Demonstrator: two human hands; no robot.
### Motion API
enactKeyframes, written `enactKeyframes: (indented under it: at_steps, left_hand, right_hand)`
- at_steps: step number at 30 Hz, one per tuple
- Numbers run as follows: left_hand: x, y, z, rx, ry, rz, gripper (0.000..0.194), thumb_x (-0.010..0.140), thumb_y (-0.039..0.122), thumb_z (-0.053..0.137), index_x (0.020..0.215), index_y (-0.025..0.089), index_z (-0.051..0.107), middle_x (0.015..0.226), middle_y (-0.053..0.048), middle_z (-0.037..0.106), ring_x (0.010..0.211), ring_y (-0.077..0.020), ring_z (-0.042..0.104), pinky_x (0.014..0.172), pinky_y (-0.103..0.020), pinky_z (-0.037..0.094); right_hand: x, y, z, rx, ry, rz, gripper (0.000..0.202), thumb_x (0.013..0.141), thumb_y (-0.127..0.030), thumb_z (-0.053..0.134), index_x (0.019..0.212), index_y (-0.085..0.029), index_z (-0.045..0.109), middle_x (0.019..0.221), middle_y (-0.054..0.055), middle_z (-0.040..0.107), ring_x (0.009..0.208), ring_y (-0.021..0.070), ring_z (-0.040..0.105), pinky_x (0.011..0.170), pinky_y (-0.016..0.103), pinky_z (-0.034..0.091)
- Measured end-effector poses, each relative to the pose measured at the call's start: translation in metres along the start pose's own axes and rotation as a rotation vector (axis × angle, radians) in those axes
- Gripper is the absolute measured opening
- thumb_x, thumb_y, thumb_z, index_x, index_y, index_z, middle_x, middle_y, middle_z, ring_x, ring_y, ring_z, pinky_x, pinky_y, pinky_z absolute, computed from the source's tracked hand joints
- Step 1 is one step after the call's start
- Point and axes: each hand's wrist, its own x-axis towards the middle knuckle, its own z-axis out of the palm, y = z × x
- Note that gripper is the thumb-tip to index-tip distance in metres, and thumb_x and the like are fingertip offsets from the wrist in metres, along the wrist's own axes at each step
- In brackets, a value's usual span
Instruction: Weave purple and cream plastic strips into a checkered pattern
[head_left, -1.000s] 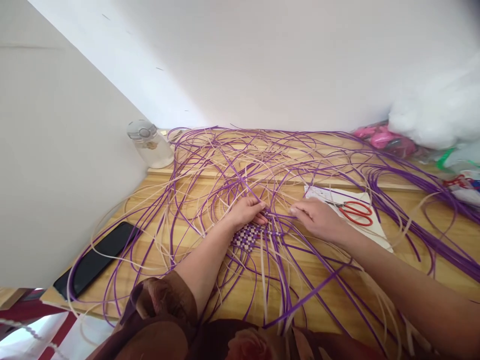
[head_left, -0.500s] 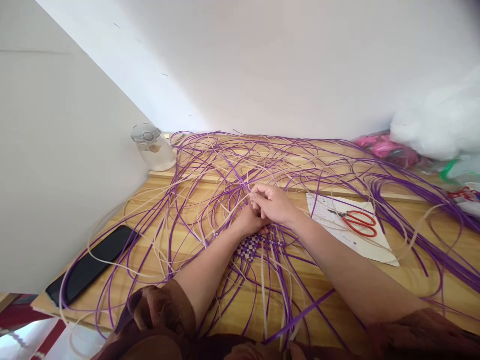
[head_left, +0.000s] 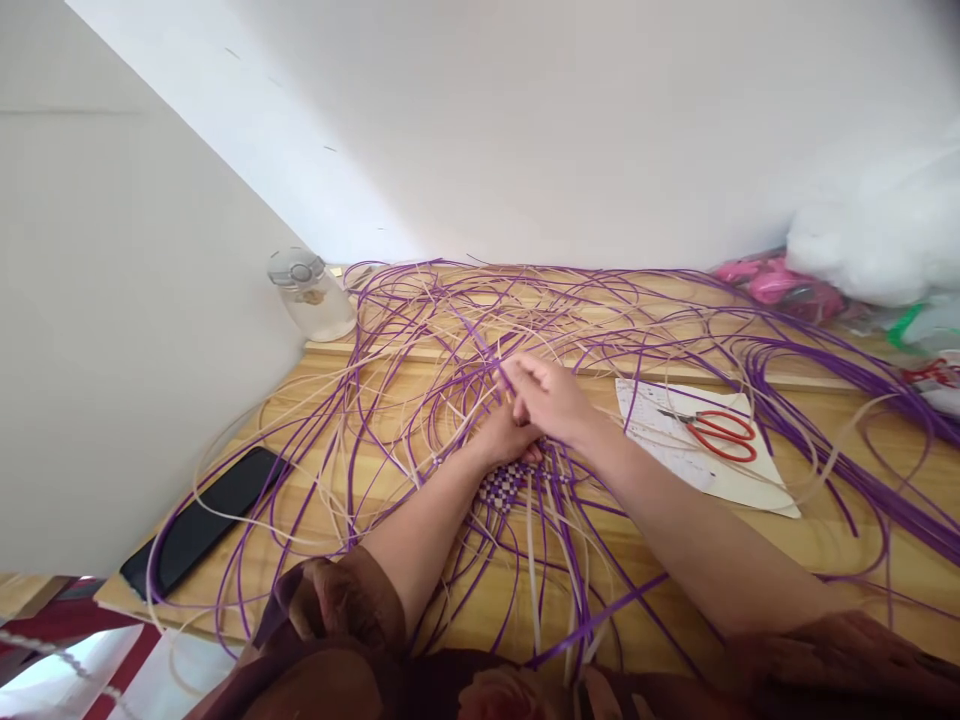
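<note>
Right hand (head_left: 551, 400) pinches a flat purple strip (head_left: 478, 334); left hand (head_left: 508, 438) curls over the far edge of a small purple-and-cream checkered woven patch (head_left: 501, 490), grip hidden. Patch sits mid-bench (head_left: 825, 548), tightly woven. Surrounding long purple and cream strips (head_left: 900, 515) look unwoven.

Scissors (head_left: 726, 436) on paper (head_left: 731, 488), strands (head_left: 155, 563) seemingly on phone (head_left: 206, 525)

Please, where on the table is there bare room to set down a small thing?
The barest patch of table lies between the paper, the right forearm and the purple bundle, though not wholly strand-free. Crowded: around the left hand, the right hand and the woven piece, and behind them, where loose strands tangle.
</note>
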Motion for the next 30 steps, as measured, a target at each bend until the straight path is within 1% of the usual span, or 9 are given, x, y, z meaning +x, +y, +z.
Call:
enactKeyframes:
  at_steps: [3, 7, 11, 16, 19, 22, 25, 28, 30]
  left_hand:
    - [-0.013, 0.000, -0.009, 0.012, -0.069, -0.025, 0.027, 0.089, 0.037, 0.057, 0.085, 0.012, 0.066, 0.051, -0.001, 0.063, 0.044, -0.0094, 0.059, 0.047, -0.017, 0.047]
    - [-0.014, 0.005, -0.006, -0.012, -0.045, -0.042, 0.025, 0.092, 0.033, 0.054, 0.085, 0.012, 0.065, 0.049, 0.000, 0.062, 0.042, -0.0079, 0.058, 0.046, -0.014, 0.044]
    - [-0.013, 0.005, -0.002, 0.007, -0.041, 0.021, 0.019, 0.086, 0.031, 0.063, 0.083, 0.012, 0.065, 0.051, 0.002, 0.061, 0.043, -0.0072, 0.058, 0.045, -0.014, 0.044]
    - [-0.012, 0.003, -0.002, 0.055, -0.024, 0.035, 0.013, 0.083, 0.025, 0.065, 0.079, 0.013, 0.064, 0.046, 0.004, 0.058, 0.040, -0.0077, 0.056, 0.043, -0.015, 0.044]
    - [-0.010, 0.002, -0.002, 0.088, -0.014, 0.020, 0.013, 0.084, 0.024, 0.064, 0.078, 0.012, 0.065, 0.045, 0.003, 0.058, 0.039, -0.0072, 0.054, 0.043, -0.015, 0.043]
    - [-0.008, 0.002, -0.002, 0.077, 0.018, -0.007, 0.016, 0.086, 0.027, 0.063, 0.081, 0.012, 0.064, 0.047, 0.002, 0.059, 0.040, -0.0073, 0.056, 0.043, -0.015, 0.043]
    - [-0.008, 0.002, -0.003, -0.012, 0.066, -0.022, 0.021, 0.092, 0.031, 0.054, 0.090, 0.012, 0.061, 0.061, 0.000, 0.064, 0.042, -0.0071, 0.058, 0.043, -0.016, 0.045]
    - [-0.010, 0.003, -0.002, -0.077, 0.104, -0.014, 0.022, 0.096, 0.033, 0.046, 0.093, 0.013, 0.055, 0.078, -0.002, 0.067, 0.044, -0.0068, 0.060, 0.045, -0.018, 0.049]
    - [-0.011, 0.004, -0.002, -0.067, 0.127, -0.003, 0.019, 0.096, 0.032, 0.046, 0.093, 0.014, 0.051, 0.081, -0.003, 0.065, 0.047, -0.0074, 0.061, 0.047, -0.020, 0.051]
  right_hand:
    - [-0.009, 0.019, -0.037, 0.012, 0.174, 0.262, 0.030, 0.096, -0.043, 0.043, 0.087, -0.019, 0.059, 0.075, 0.001, 0.064, 0.047, 0.0085, 0.052, 0.046, 0.020, 0.037]
    - [-0.026, 0.039, -0.053, 0.023, 0.065, 0.480, 0.034, 0.088, -0.039, 0.058, 0.063, -0.015, 0.058, 0.053, 0.000, 0.055, 0.037, 0.0075, 0.043, 0.039, 0.020, 0.031]
    - [-0.033, 0.046, -0.033, 0.157, 0.016, 0.462, 0.032, 0.080, -0.042, 0.065, 0.062, -0.016, 0.057, 0.047, -0.003, 0.052, 0.035, 0.0061, 0.038, 0.036, 0.018, 0.025]
    - [-0.027, 0.059, -0.004, 0.303, 0.249, 0.455, 0.036, 0.079, -0.048, 0.060, 0.062, -0.018, 0.049, 0.047, -0.006, 0.044, 0.035, 0.0052, 0.033, 0.036, 0.019, 0.022]
    - [-0.022, 0.065, 0.000, 0.353, 0.329, 0.491, 0.036, 0.079, -0.050, 0.060, 0.065, -0.019, 0.049, 0.048, -0.006, 0.042, 0.035, 0.0056, 0.032, 0.034, 0.019, 0.020]
    - [-0.018, 0.066, -0.011, 0.372, 0.353, 0.514, 0.034, 0.083, -0.049, 0.058, 0.072, -0.018, 0.052, 0.055, -0.004, 0.048, 0.036, 0.0065, 0.038, 0.033, 0.019, 0.021]
    - [-0.026, 0.058, -0.034, 0.343, 0.388, 0.507, 0.029, 0.090, -0.045, 0.051, 0.082, -0.017, 0.056, 0.071, 0.001, 0.058, 0.045, 0.0086, 0.051, 0.037, 0.019, 0.034]
    - [-0.056, 0.035, -0.055, 0.222, 0.368, 0.450, 0.021, 0.087, -0.039, 0.060, 0.092, -0.018, 0.062, 0.088, 0.005, 0.066, 0.065, 0.0133, 0.063, 0.052, 0.022, 0.047]
    - [-0.089, 0.014, -0.062, -0.007, 0.211, 0.281, 0.021, 0.087, -0.037, 0.061, 0.100, -0.021, 0.067, 0.100, 0.005, 0.068, 0.086, 0.0178, 0.065, 0.069, 0.026, 0.051]
